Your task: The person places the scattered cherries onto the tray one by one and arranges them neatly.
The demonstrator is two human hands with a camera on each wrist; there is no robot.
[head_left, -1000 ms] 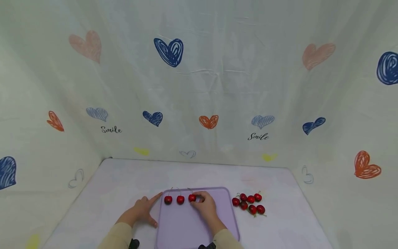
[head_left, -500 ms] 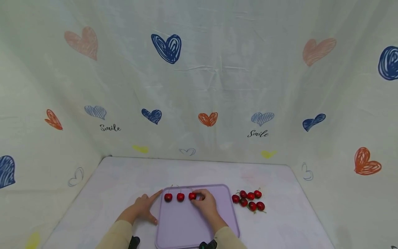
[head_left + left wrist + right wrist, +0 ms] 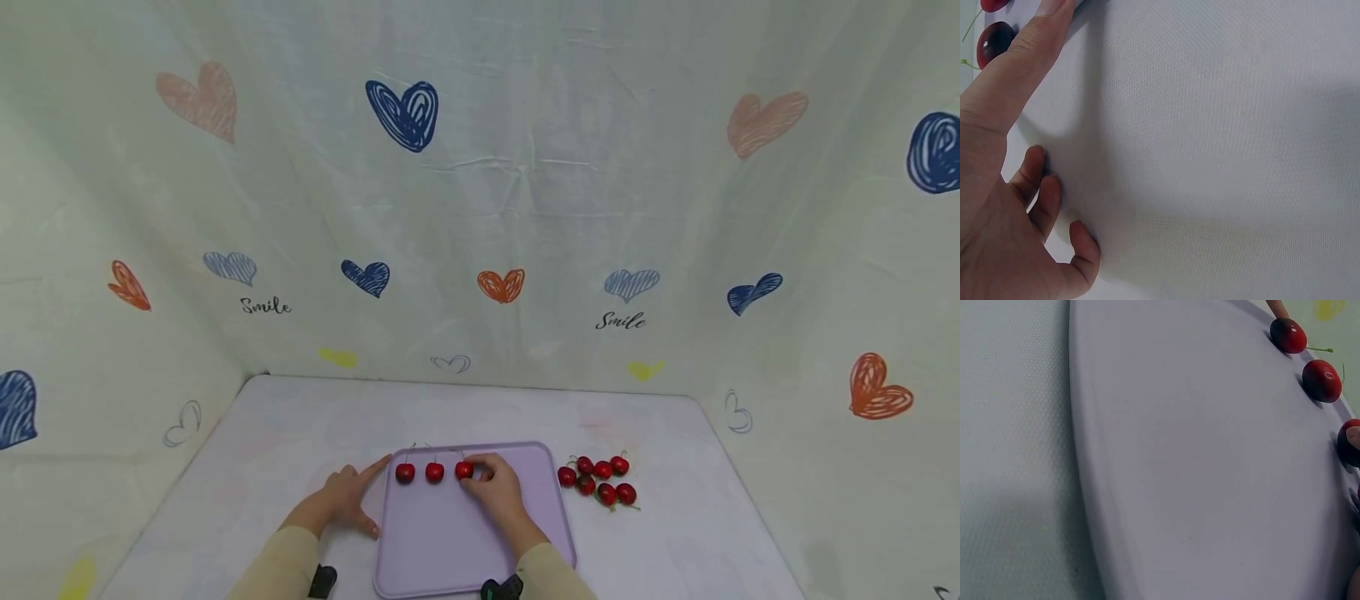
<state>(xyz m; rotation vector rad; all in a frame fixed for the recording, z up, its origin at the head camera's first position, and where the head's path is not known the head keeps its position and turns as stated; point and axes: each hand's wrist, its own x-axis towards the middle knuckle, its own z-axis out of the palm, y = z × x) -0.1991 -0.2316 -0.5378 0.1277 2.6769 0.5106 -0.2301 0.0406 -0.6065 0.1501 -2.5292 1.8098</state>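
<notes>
Before heart-printed cloth [image 3: 480,208], pinching rightmost cherry [image 3: 462,471] (of three on purple tray [image 3: 442,533]) with right hand [image 3: 497,489]. Touching left rim [image 3: 385,500] with spread left hand [image 3: 342,500].

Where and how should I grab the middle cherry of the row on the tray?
I'd probably pinch the middle cherry across the left and right of its round body, coming from above and the near side: gaps separate it from the left cherry and right cherry, and its stem points away.
</notes>
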